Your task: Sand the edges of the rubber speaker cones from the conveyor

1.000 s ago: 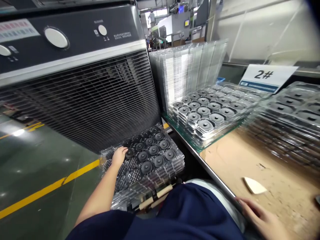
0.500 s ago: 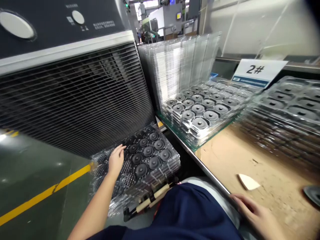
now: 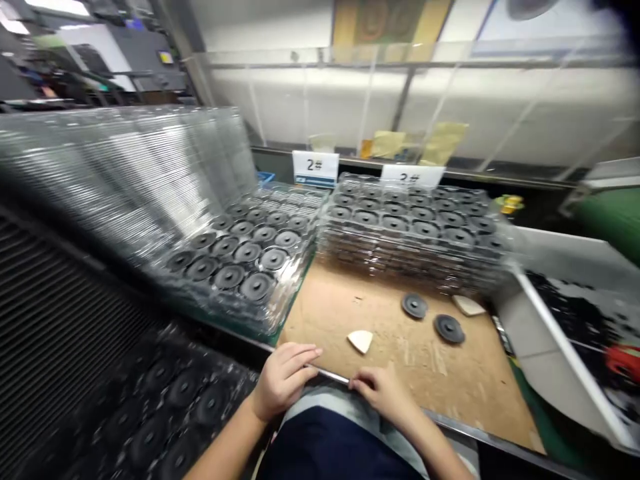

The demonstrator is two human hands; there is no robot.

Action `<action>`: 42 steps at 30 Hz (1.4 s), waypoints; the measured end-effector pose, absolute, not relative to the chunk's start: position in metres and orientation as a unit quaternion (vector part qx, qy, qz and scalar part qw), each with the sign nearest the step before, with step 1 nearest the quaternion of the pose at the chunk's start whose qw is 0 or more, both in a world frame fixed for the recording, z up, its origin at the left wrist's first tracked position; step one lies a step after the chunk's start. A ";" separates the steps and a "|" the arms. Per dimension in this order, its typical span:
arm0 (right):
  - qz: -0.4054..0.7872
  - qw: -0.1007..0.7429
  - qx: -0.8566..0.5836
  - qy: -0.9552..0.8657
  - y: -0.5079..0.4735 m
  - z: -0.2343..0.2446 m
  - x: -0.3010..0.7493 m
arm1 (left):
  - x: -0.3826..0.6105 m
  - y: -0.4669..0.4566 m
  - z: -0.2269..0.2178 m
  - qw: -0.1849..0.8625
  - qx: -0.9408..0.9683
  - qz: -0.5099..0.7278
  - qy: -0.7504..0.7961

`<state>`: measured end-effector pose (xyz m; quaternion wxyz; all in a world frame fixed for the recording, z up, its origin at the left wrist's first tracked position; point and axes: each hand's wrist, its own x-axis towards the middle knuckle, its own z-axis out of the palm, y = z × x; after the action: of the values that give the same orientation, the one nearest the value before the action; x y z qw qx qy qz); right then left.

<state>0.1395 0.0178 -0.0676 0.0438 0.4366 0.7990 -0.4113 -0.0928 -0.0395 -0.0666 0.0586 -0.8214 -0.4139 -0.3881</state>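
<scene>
My left hand is at the table's metal front edge, fingers stretched out towards the right, with nothing visible in it. To its right, my right hand rests loosely on the same edge, fingers partly bent and thumb apart, holding nothing I can see. On the brown board beyond the hands lies a pale wedge-shaped piece. Farther right on the board are a dark round disc, a second dark disc and another pale wedge.
A clear tray of discs lies at left before upright stacked empty trays. Stacked filled trays stand at the back. A white bin with black parts is at right. Low left, another disc-filled tray sits beside a dark grille.
My view has swung right to the table. My left hand has left the low tray of discs and come to the table edge. My right hand remains at that edge.
</scene>
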 end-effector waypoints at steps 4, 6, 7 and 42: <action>-0.385 0.058 0.409 0.825 0.021 -0.047 0.142 | -0.060 0.013 -0.070 0.019 -0.801 -0.431 -0.415; -0.368 0.066 0.375 0.848 0.028 -0.026 0.152 | -0.048 0.029 -0.078 0.001 -0.763 -0.447 -0.466; -0.352 0.070 0.363 0.860 0.034 -0.012 0.160 | -0.044 0.035 -0.082 -0.006 -0.741 -0.453 -0.495; 0.054 -0.306 0.666 0.679 0.238 0.175 0.322 | -0.046 0.052 -0.100 -0.198 -0.648 -0.440 -0.589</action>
<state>0.3218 0.2384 0.1754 -0.3057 0.6658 0.6785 0.0539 -0.0457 0.0525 -0.1003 -0.1980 -0.6483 -0.5891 -0.4398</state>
